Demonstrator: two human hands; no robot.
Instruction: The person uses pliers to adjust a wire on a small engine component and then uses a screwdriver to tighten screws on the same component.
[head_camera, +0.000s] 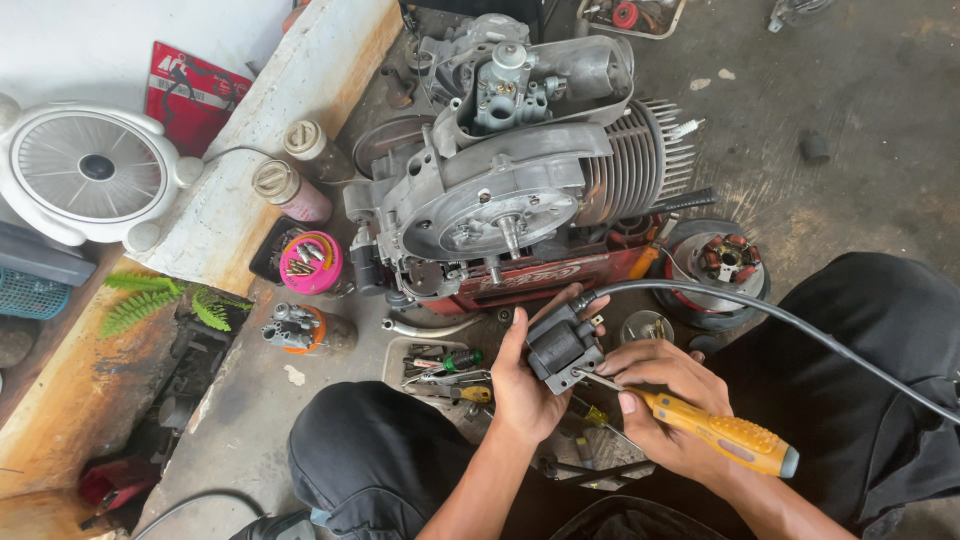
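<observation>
My left hand (522, 385) is closed around a small black ignition coil (562, 347), holding it up in front of me between my knees, fingers wrapped over its left side. A thick black cable (790, 322) leaves the top of the coil and arcs to the right over my right leg. My right hand (668, 405) grips a yellow-handled screwdriver (722, 433), fist closed on the handle, with the metal tip resting against the lower right corner of the coil. Below and left of my hands lies a shallow metal tray (398, 364) holding assorted small tools. Directly ahead, a bare grey engine (520, 170) with a finned cylinder sits on a red crate (520, 282) on the concrete floor (850, 130). To its right lies a round stator plate (722, 262) with copper windings. To the left stand a pink container (310, 262) of small parts, two capped bottles (292, 190), and, further left, a white fan (92, 170).
</observation>
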